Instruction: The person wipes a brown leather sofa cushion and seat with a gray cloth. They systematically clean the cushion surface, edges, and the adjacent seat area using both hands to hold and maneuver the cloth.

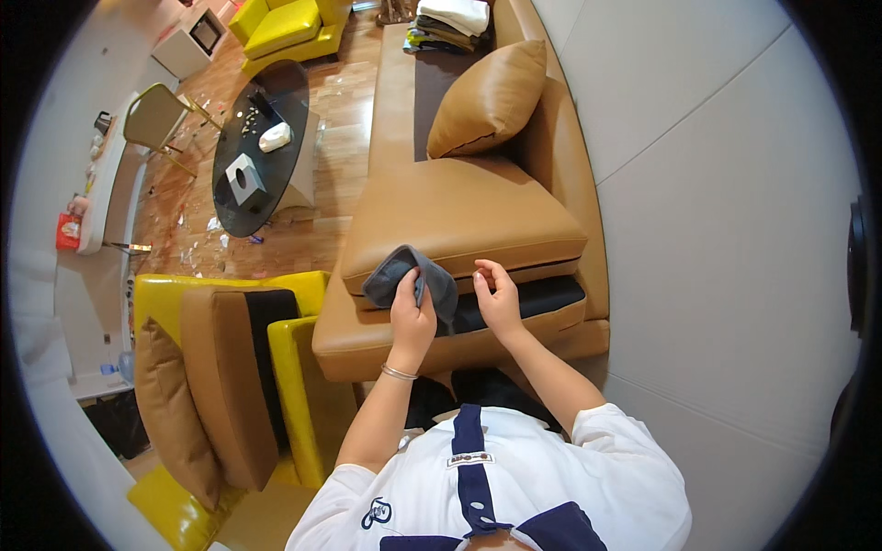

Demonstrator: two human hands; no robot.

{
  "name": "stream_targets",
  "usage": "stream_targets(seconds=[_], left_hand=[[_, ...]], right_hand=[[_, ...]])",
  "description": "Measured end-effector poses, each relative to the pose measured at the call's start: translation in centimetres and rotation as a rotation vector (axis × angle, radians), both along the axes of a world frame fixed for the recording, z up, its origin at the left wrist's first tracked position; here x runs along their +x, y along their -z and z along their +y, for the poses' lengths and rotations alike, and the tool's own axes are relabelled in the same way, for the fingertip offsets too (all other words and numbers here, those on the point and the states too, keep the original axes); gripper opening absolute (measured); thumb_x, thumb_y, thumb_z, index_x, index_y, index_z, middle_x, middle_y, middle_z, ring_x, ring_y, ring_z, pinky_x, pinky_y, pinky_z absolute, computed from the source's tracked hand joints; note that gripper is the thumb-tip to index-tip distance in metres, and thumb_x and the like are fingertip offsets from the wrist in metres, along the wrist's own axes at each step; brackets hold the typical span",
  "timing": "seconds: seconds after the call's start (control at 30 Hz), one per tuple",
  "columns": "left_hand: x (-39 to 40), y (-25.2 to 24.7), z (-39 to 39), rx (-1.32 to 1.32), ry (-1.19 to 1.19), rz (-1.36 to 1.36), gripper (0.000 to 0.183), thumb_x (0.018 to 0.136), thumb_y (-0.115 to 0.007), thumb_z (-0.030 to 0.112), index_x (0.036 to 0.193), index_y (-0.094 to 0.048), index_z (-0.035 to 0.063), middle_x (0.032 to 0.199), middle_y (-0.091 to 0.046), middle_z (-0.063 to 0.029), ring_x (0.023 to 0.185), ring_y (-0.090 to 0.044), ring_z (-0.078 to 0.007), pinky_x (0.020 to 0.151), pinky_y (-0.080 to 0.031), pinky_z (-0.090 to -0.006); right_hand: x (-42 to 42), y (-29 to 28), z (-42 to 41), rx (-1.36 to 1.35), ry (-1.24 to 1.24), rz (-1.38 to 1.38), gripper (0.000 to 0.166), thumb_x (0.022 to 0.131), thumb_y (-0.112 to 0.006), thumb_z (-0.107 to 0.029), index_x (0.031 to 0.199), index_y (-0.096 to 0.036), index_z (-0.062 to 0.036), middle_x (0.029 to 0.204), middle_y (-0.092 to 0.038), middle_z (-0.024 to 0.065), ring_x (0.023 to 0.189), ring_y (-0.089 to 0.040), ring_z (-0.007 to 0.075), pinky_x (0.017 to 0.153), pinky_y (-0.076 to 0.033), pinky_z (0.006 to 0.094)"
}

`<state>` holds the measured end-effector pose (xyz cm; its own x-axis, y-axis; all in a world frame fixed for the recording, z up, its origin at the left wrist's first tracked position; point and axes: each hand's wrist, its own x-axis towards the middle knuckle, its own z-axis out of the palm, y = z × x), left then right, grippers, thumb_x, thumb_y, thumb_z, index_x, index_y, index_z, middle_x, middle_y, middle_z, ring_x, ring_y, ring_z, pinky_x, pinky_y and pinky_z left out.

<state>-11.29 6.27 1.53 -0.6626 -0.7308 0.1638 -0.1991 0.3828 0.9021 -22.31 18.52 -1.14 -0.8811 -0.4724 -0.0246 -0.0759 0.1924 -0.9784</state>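
My left hand [413, 313] grips a dark grey cloth [439, 282], which hangs folded over at the near end of a tan leather sofa. To its right, my right hand [497, 299] is raised with the fingers slightly curled and nothing in them. Below both hands, a tan seat cushion [462, 206] lies on top of another one [551, 318] with a black panel. Farther along the sofa, a tan throw pillow [490, 100] leans against the backrest. At the far end sits a stack of folded clothes [451, 26].
Left of the sofa stands an oval black glass table [275, 175] with a tissue box [244, 180]. Scraps litter the wood floor [207, 237]. A yellow armchair [293, 351] at lower left holds cushions. The grey wall [696, 206] runs along the right.
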Motion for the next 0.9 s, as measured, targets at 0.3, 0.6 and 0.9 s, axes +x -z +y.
stream_targets(seconds=[0.3, 0.6, 0.9], left_hand=[[-11.8, 4.4, 1.5, -0.661, 0.470, -0.483, 0.052, 0.080, -0.067, 0.020, 0.131, -0.059, 0.0212, 0.123, -0.060, -0.0047, 0.116, -0.052, -0.0280, 0.099, -0.034, -0.0539], [-12.6, 5.6, -3.0, -0.615, 0.597, -0.413, 0.051, 0.080, -0.069, 0.026, 0.126, -0.059, 0.0053, 0.125, -0.061, -0.0121, 0.119, -0.054, -0.0284, 0.097, -0.041, -0.0423], [2.6, 7.5, -13.9, -0.464, 0.046, -0.559, 0.037, 0.088, -0.061, 0.019, 0.115, -0.062, -0.0059, 0.122, -0.062, -0.0256, 0.120, -0.055, -0.0406, 0.104, -0.039, -0.0506]], right_hand=[[-5.9, 2.4, 2.4, 0.076, 0.184, 0.035, 0.023, 0.102, -0.051, -0.016, 0.112, -0.063, 0.0012, 0.107, -0.065, 0.0131, 0.101, -0.062, 0.0250, 0.090, -0.048, 0.0336], [-7.3, 3.3, -2.5, 0.135, 0.208, 0.129, 0.029, 0.104, -0.044, -0.019, 0.115, -0.061, 0.0020, 0.115, -0.060, 0.0153, 0.107, -0.058, 0.0280, 0.096, -0.045, 0.0355], [-3.7, 4.3, -11.9, 0.409, -0.112, 0.414, 0.041, 0.101, -0.044, -0.043, 0.115, -0.063, -0.0083, 0.114, -0.064, 0.0114, 0.102, -0.060, 0.0329, 0.090, -0.041, 0.0422]])
